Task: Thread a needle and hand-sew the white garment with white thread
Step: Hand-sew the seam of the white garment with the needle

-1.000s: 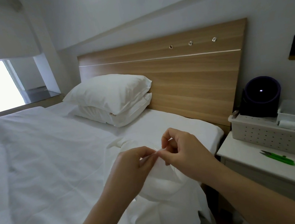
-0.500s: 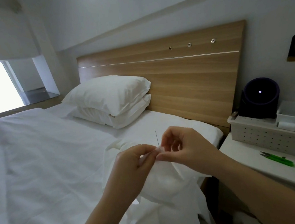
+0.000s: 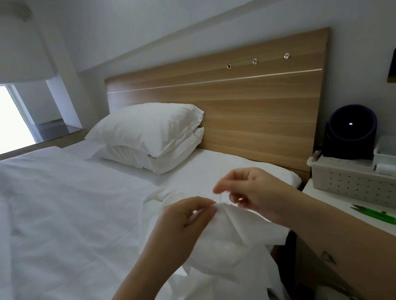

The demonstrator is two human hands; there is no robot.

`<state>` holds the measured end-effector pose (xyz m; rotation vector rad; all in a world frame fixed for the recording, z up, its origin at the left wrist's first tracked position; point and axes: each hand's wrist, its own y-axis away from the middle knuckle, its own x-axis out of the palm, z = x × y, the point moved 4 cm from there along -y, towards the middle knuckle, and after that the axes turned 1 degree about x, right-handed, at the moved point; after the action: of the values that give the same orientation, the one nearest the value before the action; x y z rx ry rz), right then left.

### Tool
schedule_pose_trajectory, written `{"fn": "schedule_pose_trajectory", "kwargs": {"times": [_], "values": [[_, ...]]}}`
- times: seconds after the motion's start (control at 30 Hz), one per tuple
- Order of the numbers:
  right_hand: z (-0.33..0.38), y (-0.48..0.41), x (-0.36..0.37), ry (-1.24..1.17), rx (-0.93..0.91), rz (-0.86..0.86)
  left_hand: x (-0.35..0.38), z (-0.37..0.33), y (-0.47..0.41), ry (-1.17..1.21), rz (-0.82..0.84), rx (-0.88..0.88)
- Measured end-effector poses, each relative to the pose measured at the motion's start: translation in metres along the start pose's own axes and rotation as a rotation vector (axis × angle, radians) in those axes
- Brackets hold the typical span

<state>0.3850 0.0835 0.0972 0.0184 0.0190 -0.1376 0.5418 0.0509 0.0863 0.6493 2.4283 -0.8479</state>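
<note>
The white garment (image 3: 227, 240) hangs bunched over the right edge of the bed. My left hand (image 3: 188, 222) pinches a raised fold at the garment's top edge between thumb and fingers. Just above and to the right of that fold, my right hand (image 3: 258, 192) has thumb and forefinger pinched together at its blurred fingertips. A thin pale line, the needle or thread (image 3: 220, 198), runs from those fingertips down to the fold. A spool of white thread (image 3: 386, 169) lies in the basket on the nightstand.
White perforated basket (image 3: 359, 185) and green thread snips (image 3: 374, 214) sit on the white nightstand (image 3: 334, 210) at right, with a dark round speaker (image 3: 350, 132) behind. Two stacked pillows (image 3: 147, 128) lean against the wooden headboard (image 3: 248, 104). White bedding (image 3: 51, 216) covers the left.
My right hand has lifted up and away from the fold, its fingertips now above the cloth. My left hand keeps pinching the same fold.
</note>
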Motion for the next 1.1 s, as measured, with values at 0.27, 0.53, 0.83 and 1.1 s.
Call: {"fn": "schedule_pose_trajectory", "kwargs": {"times": [0.27, 0.53, 0.83, 1.1], "values": [[0.017, -0.023, -0.037, 0.284, -0.217, -0.247, 0.001, 0.005, -0.001, 0.212, 0.101, -0.124], [-0.005, -0.055, -0.084, 1.578, -0.533, -0.263, 0.000, 0.005, -0.005, 0.290, 0.128, -0.141], [-0.030, -0.056, -0.124, 1.024, -0.021, -0.291, 0.006, 0.009, -0.010, 0.278, 0.164, -0.149], [-0.006, -0.019, -0.039, 0.455, 0.108, 0.523, 0.015, 0.011, -0.015, 0.246, 0.225, -0.129]]}}
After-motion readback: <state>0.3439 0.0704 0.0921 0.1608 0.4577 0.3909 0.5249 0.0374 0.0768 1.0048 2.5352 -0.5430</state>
